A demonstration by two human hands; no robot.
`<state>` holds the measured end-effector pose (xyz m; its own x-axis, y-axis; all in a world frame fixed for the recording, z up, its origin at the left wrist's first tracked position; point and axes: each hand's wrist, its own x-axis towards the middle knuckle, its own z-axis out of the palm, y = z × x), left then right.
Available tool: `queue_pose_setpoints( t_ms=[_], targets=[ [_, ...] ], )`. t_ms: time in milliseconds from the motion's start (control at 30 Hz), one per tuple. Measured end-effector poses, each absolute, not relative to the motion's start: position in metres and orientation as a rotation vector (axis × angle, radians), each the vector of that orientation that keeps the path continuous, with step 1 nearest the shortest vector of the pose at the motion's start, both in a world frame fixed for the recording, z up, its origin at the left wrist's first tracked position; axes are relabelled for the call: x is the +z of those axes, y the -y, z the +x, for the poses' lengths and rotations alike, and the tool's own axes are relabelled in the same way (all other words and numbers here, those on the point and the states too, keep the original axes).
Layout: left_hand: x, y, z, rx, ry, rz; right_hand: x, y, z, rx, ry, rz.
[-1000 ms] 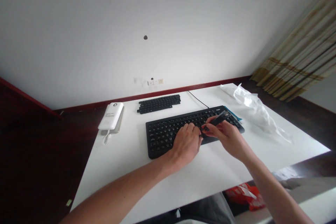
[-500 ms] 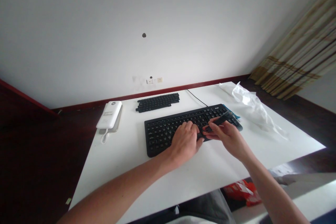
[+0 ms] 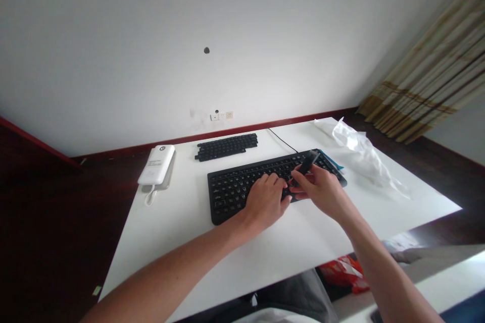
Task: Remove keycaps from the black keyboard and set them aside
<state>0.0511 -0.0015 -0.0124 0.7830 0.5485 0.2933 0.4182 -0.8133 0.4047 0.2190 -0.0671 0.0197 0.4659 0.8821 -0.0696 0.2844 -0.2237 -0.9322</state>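
Pinching a black tool [image 3: 308, 162] in the right hand [image 3: 321, 191] over the keyboard [image 3: 235, 198]; left hand [image 3: 265, 202] sits curled on the keys, can't tell if it's gripping anything.

A rectangular white power bank [image 3: 156, 164] with a white cable lies at nine o'clock on the white surface [image 3: 288, 252], a black key panel [image 3: 226, 147] at eleven, crumpled translucent white plastic [image 3: 359, 151] at one, and a red packet [image 3: 343, 272] on the floor at five.
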Motion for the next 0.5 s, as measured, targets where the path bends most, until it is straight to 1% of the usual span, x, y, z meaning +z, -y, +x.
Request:
queue_pose_setpoints(
  t_ms=[200,500],
  targets=[
    [-0.020,-0.001,0.054,0.610,-0.750,2.617,0.021,0.057,0.220,0.696,1.131,-1.725],
    [-0.020,-0.003,0.055,0.607,-0.773,2.584,0.044,0.036,0.213,0.659,1.293,-1.989]
  ],
)
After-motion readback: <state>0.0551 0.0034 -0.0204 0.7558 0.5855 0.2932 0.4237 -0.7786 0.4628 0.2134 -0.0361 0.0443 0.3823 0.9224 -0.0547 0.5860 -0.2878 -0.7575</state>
